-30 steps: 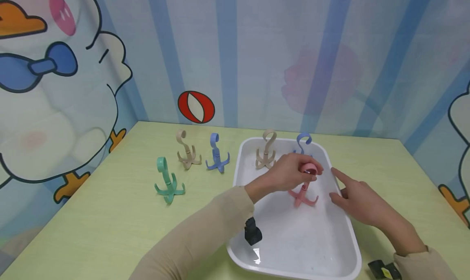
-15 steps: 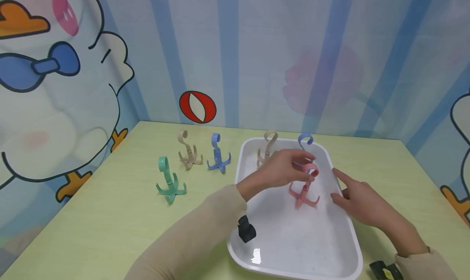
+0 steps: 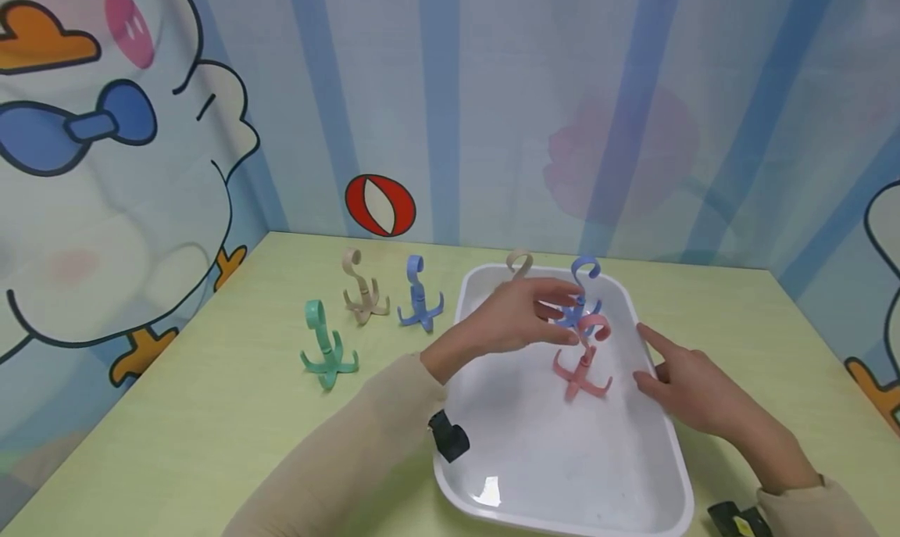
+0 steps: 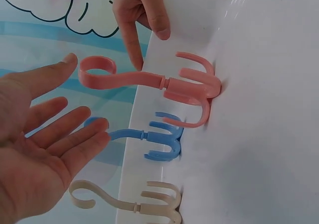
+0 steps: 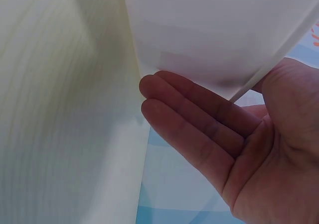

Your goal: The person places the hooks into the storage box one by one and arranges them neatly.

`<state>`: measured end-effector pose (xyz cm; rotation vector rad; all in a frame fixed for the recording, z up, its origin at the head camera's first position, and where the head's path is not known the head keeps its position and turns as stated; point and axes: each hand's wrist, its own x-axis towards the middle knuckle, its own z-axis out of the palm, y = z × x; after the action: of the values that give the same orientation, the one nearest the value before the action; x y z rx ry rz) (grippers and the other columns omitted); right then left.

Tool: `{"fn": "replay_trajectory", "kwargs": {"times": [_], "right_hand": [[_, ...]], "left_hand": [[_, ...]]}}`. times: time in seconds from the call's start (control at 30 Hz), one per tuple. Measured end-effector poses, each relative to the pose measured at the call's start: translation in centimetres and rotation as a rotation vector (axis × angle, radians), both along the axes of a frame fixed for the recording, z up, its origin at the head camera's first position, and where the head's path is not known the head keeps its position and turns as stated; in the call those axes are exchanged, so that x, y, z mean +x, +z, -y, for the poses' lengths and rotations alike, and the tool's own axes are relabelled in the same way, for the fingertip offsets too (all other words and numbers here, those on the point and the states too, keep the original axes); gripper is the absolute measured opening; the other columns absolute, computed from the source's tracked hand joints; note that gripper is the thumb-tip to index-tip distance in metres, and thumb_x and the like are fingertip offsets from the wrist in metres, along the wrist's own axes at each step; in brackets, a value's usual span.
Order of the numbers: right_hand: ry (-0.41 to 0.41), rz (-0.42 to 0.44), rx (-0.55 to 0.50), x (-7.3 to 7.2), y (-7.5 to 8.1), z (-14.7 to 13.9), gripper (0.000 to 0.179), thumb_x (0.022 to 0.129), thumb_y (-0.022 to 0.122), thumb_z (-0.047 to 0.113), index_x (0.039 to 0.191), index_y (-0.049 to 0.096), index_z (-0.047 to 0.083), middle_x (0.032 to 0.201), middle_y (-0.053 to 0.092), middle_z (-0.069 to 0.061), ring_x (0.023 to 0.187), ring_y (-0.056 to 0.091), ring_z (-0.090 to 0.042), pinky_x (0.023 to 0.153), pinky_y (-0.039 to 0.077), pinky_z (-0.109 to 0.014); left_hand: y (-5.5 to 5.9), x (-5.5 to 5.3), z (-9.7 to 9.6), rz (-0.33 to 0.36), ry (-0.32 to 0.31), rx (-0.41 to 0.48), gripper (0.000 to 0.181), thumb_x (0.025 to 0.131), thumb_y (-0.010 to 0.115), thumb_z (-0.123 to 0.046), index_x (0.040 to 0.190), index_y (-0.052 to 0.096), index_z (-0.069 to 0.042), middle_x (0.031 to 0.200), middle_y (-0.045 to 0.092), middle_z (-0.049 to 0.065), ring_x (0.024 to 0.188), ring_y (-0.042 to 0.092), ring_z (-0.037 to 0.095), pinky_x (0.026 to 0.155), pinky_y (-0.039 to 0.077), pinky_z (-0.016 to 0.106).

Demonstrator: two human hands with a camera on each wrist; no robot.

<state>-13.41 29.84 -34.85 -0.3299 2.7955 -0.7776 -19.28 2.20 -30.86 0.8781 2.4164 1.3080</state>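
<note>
A pink multi-claw hanging hook (image 3: pixel 582 373) stands in the white tray (image 3: pixel 562 474). My left hand (image 3: pixel 520 314) is just left of its curled top, with fingers extended and a gap between palm and hook in the left wrist view. Behind it in the tray stand a blue hook (image 3: pixel 580 306) and a beige hook (image 4: pixel 107 196), the beige one mostly hidden by my left hand in the head view. My right hand (image 3: pixel 703 388) holds the tray's right rim, thumb over the inner side and the other fingers (image 5: pixel 184 134) against the outer wall.
Left of the tray on the pale yellow table (image 3: pixel 232 443) stand a green hook (image 3: pixel 326 357), a beige hook (image 3: pixel 364 298) and a blue hook (image 3: pixel 418 302). A striped cartoon cloth (image 3: pixel 492 115) hangs behind the table. A black wrist camera (image 3: pixel 448 437) sits on the left sleeve.
My left hand has let go of the pink hook's curled top and moved left, its fingers spreading. The pink hook stays standing in the tray. My right hand keeps its place at the rim.
</note>
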Motion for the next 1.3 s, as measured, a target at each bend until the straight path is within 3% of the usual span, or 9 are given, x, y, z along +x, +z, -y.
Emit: {"fn": "replay_trajectory", "kwargs": {"times": [0.37,0.67,0.87,1.07,1.3], "right_hand": [[-0.005,-0.006,0.008,0.1,0.0,0.1,0.084,0.103,0.067,0.018,0.163,0.016,-0.012,0.125,0.069,-0.036,0.099,0.078,-0.040,0.075,0.067,-0.044],[0.009,-0.024,0.003,0.0,0.0,0.0,0.083,0.104,0.066,0.018,0.162,0.016,-0.013,0.124,0.069,-0.036,0.100,0.078,-0.041,0.076,0.067,-0.044],[-0.001,-0.012,0.001,0.1,0.0,0.1,0.084,0.103,0.066,0.018,0.163,0.016,-0.013,0.126,0.068,-0.037,0.100,0.078,-0.040,0.075,0.067,-0.044],[-0.011,-0.005,0.003,0.0,0.1,0.1,0.083,0.104,0.065,0.019,0.163,0.015,-0.012,0.128,0.067,-0.038,0.101,0.077,-0.040,0.075,0.067,-0.043],[-0.031,0.016,0.017,-0.1,0.1,0.2,0.085,0.104,0.066,0.021,0.164,0.015,-0.011,0.129,0.066,-0.037,0.102,0.077,-0.041,0.077,0.067,-0.044]], "left_hand": [[1.3,0.8,3.1,-0.039,0.051,0.020,0.060,0.097,0.078,-0.021,0.153,0.057,-0.015,0.148,0.065,0.008,0.130,0.068,0.026,0.099,0.061,0.032],[2.1,1.5,6.7,-0.065,0.188,0.015,0.055,0.099,0.075,-0.027,0.151,0.060,-0.018,0.148,0.066,0.005,0.130,0.068,0.025,0.101,0.061,0.040],[2.1,2.0,9.2,-0.097,0.267,0.032,0.053,0.100,0.073,-0.023,0.150,0.060,-0.013,0.146,0.066,0.010,0.129,0.069,0.030,0.101,0.061,0.043],[2.2,2.8,11.2,-0.140,0.377,-0.024,0.053,0.099,0.074,-0.024,0.150,0.061,-0.013,0.145,0.067,0.010,0.128,0.069,0.032,0.100,0.061,0.045],[2.1,3.6,13.2,-0.129,0.461,-0.040,0.053,0.100,0.073,-0.025,0.150,0.060,-0.014,0.149,0.065,0.008,0.132,0.067,0.033,0.106,0.058,0.050]]}}
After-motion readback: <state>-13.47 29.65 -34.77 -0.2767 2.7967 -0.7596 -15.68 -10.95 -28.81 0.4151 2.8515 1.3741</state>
